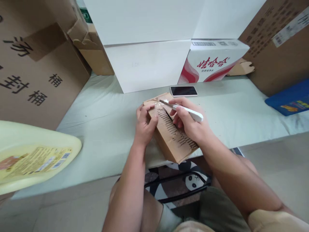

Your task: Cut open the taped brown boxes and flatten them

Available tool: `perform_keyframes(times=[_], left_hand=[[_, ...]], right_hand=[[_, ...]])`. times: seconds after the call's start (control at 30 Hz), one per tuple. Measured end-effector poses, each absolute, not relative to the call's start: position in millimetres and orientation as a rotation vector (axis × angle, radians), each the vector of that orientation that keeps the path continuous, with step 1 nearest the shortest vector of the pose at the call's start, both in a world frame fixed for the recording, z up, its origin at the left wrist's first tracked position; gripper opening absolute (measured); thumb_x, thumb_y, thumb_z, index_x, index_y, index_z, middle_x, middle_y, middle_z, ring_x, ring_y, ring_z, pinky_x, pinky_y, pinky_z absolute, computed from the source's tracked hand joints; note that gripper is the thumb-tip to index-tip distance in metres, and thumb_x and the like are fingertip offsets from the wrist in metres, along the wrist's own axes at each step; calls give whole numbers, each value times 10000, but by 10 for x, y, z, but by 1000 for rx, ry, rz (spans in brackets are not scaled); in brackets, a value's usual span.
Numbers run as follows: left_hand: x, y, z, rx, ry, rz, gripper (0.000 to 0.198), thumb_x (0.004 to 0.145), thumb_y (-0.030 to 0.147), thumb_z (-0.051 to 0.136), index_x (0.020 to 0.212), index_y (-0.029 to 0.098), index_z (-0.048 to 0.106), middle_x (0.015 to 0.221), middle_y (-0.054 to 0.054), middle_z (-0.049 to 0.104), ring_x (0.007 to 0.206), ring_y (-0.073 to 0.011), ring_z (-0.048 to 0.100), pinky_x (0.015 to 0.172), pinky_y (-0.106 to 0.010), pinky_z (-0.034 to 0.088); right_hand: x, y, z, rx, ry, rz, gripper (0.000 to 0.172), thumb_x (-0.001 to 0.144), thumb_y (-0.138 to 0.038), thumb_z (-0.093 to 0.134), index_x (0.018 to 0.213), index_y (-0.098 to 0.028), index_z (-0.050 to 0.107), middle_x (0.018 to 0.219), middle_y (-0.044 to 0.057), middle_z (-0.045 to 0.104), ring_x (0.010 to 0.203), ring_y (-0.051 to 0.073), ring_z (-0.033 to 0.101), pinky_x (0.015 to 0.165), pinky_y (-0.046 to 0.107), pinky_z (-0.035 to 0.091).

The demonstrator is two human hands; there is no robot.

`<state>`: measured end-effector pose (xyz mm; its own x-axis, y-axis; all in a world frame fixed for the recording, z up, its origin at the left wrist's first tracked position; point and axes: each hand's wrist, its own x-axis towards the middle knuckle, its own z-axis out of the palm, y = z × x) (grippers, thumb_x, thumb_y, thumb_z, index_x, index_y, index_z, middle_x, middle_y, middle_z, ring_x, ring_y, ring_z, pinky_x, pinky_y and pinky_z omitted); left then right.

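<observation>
A small brown cardboard box (pixel 169 135) lies on the pale table (pixel 101 129), its near end over the table's front edge. Its top shows a torn strip of ridged corrugation. My left hand (pixel 145 124) is closed around the box's far left corner, holding it down. My right hand (pixel 190 124) grips a white utility knife (pixel 184 109) like a pen. The blade tip (pixel 162 102) rests at the box's far end, on a clear tape strip.
A black phone (pixel 183 91) lies just behind the box. White boxes (pixel 147 64) and a red-and-white carton (pixel 212 62) stand at the back. Large brown cartons flank both sides. A blue item (pixel 289 100) sits far right, a yellow plastic object (pixel 29 154) near left.
</observation>
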<state>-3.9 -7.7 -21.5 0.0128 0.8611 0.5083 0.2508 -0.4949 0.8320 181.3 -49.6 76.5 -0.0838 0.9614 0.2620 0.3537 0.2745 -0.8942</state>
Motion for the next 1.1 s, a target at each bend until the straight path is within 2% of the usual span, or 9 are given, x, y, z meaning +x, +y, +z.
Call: perform_keyframes(times=[0.4,0.87,1.1], left_hand=[[-28,-76,-243,1761,1133,1579,432,976,674,599,1237,338,673,1310,-78,667,1334,-317,570,1184,-544,478],[-29,-75,-237,1759,1136,1564,435,974,677,597,1224,327,668,1292,-82,669,1332,-316,570,1185,-555,477],[-30,-68,-246,1778,1127,1562,437,979,677,595,1244,335,656,1302,-89,649,1314,-308,586,1182,-549,485]], right_hand=[[1790,-468,758,-1243,-1558,888,356,1055,-539,541,1133,-236,709,864,-5,719,631,110,661,630,264,518],[1779,-464,765,-1257,-1546,887,306,1048,-473,540,1094,-218,703,840,-11,710,614,105,632,641,272,501],[1787,-453,753,-1263,-1605,812,320,1038,-472,541,1108,-214,717,884,19,736,764,148,652,668,279,493]])
